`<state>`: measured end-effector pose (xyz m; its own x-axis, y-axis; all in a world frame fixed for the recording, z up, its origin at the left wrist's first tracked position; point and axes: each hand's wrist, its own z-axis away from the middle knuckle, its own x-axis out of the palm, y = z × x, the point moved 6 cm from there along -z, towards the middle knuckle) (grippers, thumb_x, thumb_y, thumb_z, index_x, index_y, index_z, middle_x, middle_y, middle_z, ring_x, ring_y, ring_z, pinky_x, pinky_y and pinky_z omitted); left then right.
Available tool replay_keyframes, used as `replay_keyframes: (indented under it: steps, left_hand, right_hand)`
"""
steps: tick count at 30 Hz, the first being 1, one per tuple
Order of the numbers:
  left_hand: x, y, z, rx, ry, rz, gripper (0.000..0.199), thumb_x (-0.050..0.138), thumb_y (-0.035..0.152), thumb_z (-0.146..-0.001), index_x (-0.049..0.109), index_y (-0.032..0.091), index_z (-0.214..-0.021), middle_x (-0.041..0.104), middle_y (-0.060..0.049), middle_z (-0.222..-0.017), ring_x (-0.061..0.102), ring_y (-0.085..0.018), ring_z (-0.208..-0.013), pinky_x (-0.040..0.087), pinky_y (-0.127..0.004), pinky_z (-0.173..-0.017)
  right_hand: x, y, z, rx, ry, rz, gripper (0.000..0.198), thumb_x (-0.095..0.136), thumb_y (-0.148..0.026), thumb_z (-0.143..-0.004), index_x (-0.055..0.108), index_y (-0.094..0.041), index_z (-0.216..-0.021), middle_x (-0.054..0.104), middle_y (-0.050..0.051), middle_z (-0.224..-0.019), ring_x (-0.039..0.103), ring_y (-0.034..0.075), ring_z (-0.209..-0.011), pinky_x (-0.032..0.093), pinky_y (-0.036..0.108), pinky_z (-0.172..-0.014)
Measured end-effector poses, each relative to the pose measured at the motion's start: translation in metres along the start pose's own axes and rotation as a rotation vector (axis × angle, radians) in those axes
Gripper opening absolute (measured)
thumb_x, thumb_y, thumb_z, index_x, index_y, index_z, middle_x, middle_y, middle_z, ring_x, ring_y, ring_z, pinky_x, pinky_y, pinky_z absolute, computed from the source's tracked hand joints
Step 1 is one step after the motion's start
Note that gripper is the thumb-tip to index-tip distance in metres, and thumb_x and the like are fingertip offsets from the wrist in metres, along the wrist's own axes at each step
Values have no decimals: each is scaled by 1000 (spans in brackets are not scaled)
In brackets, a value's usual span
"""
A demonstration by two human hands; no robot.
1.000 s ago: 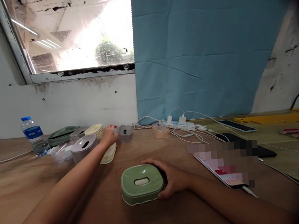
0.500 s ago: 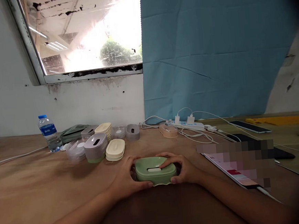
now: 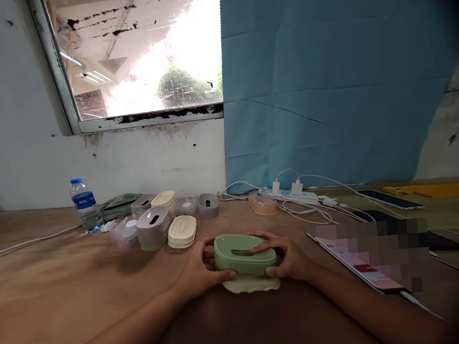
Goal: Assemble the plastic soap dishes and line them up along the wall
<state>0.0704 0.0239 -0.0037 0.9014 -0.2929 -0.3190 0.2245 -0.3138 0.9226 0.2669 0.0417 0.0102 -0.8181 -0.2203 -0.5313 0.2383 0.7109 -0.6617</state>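
A pale green oval cover with a slot in its top is between my two hands, close in front of me. My left hand grips its left side, thumb along the front lower edge. On the right, my right hand clasps the other side, a finger reaching to the slot and the thumb at the lower front. Under the cover a cream piece with a wavy edge shows at the front. Whether it touches the cover is hidden.
Stacked lilac covers, cream oval lids and clear round containers stand at the back left, beside a water bottle. A peach oval ring, a power strip with cables and a tablet lie to the right.
The green cover has been raised by both hands, and more of the cream wavy-edged piece shows below it. Cream no longer fills the slot. The view has shifted slightly left.
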Motion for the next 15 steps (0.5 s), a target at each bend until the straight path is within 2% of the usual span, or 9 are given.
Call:
replay_keyframes:
  steps: [4, 7, 9, 12, 15]
  left_hand:
    - [0, -3, 0, 6, -30, -85, 76, 72, 40, -54, 35, 18, -117, 52, -11, -107, 53, -20, -94, 44, -33, -80]
    - [-1, 2, 3, 42, -56, -231, 80, 73, 42, -51, 35, 18, -118, 48, -10, -112, 49, -20, -98, 41, -35, -85]
    - [2, 10, 6, 123, -130, -336, 76, 72, 43, -51, 40, 20, -116, 47, -8, -113, 47, -21, -101, 40, -36, -87]
    - [14, 25, 15, 347, -341, -457, 52, 69, 38, -58, 53, 24, -106, 52, -5, -108, 47, -20, -102, 37, -33, -91]
    - [22, 31, 22, 468, -477, -517, 28, 57, 29, -72, 60, 25, -100, 56, -4, -102, 50, -17, -98, 38, -28, -89]
  right_hand:
    - [-4, 3, -1, 32, 36, -8, 42, 70, -46, -55, 68, -20, -88, 51, 11, -118, 49, 29, -105, 38, 40, -88]
    - [-15, 9, 0, 93, 183, -48, 41, 68, -48, -56, 68, -21, -87, 52, 11, -117, 46, 30, -109, 35, 42, -91]
    - [-23, 19, 2, 169, 302, -82, 38, 65, -48, -60, 67, -22, -88, 52, 8, -118, 43, 30, -112, 35, 42, -93]
    - [-31, 40, 8, 297, 434, -122, 36, 53, -49, -70, 65, -24, -94, 58, 4, -112, 45, 29, -111, 38, 43, -91]
    - [-32, 58, 9, 330, 441, -135, 40, 38, -50, -79, 60, -26, -103, 65, 3, -96, 52, 29, -102, 43, 44, -85]
